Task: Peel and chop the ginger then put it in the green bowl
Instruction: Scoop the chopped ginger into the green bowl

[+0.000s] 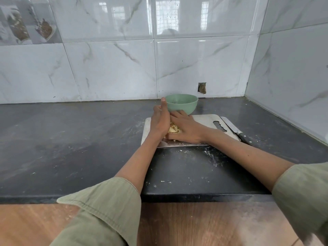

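Note:
A small heap of pale yellow chopped ginger [173,129] lies on the steel cutting board [204,119]. My left hand [160,119] stands on its edge against the heap's left side, fingers straight and thumb up. My right hand [186,127] lies over the heap's right side with its fingers stretched toward the left hand. The ginger shows only in the gap between them. Just behind the board stands the green bowl [182,103], upright, its inside hidden from here.
A black-handled knife [234,129] lies along the board's right edge, blade pointing away from me. The dark countertop [71,139] carries white scraps near the board's front. Tiled walls close the back and the right side.

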### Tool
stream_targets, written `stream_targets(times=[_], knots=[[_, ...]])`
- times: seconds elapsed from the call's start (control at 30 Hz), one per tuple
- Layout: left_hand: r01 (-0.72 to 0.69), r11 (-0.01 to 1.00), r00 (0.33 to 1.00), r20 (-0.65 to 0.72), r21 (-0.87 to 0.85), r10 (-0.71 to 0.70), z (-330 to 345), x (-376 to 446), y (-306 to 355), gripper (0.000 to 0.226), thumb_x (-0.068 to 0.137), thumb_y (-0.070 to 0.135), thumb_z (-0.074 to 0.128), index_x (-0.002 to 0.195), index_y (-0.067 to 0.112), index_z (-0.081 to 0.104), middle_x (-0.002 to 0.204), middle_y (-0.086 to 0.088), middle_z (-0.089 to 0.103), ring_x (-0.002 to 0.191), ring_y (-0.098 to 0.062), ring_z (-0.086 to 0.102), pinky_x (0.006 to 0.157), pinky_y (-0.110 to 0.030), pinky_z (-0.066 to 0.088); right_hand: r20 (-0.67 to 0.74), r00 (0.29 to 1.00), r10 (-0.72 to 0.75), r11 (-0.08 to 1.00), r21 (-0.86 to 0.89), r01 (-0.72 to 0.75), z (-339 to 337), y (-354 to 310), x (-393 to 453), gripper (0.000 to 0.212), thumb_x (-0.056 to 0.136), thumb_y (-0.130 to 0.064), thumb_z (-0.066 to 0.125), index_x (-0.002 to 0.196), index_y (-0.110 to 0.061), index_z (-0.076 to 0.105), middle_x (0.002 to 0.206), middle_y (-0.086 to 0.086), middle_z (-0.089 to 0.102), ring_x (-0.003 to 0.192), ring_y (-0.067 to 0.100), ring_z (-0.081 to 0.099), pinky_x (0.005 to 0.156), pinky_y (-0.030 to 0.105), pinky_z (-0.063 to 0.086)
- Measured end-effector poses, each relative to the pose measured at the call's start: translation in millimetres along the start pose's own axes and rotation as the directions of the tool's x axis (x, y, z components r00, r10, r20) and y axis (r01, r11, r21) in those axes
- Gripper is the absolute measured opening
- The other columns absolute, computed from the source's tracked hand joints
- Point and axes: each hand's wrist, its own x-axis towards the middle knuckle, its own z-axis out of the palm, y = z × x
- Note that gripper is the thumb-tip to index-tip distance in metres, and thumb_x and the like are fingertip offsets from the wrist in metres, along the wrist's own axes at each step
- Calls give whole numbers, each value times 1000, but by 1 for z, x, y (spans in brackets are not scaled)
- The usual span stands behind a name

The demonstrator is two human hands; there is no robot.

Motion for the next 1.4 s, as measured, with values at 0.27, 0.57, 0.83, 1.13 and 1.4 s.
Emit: stream_targets(times=[0.27,0.57,0.83,1.13,1.4], knots=[[-45,999,999,-8,20,45,0,5,-5,72,107,62,15,110,17,71,106,4,69,99,-15,62,87,-29,38,-46,984,-172,983,-79,168,-1,1,13,55,102,-50,50,146,-16,50,150,0,48,133,23,46,111,46,41],[17,993,999,-30,-119,-21,8,15,-8,65,109,58,23,110,17,73,111,1,70,104,-17,64,87,-29,43,-177,969,-172,984,5,176,-7,-1,14,39,103,-35,53,137,-17,58,138,-3,63,119,19,61,93,38,50],[16,984,987,-156,-177,-44,10,17,-8,60,109,54,24,80,23,66,97,-2,74,93,-16,66,84,-34,45,-321,947,27,974,222,48,-9,7,23,24,108,-41,48,113,-25,65,104,-7,71,95,13,66,84,42,54],[-29,971,978,-210,-239,-23,3,22,-3,56,109,57,26,97,17,63,105,-1,68,92,-15,61,79,-32,43,-364,888,279,797,604,-3,-32,0,21,34,109,-32,50,89,-6,61,72,10,66,55,10,57,53,21,42],[39,936,999,-9,-351,-46,0,44,-7,68,105,67,24,143,21,55,157,-9,43,146,-26,38,117,-46,32,-232,836,497,456,890,-24,-43,11,22,32,106,-36,50,85,-15,62,71,11,61,55,18,45,47,22,28]])
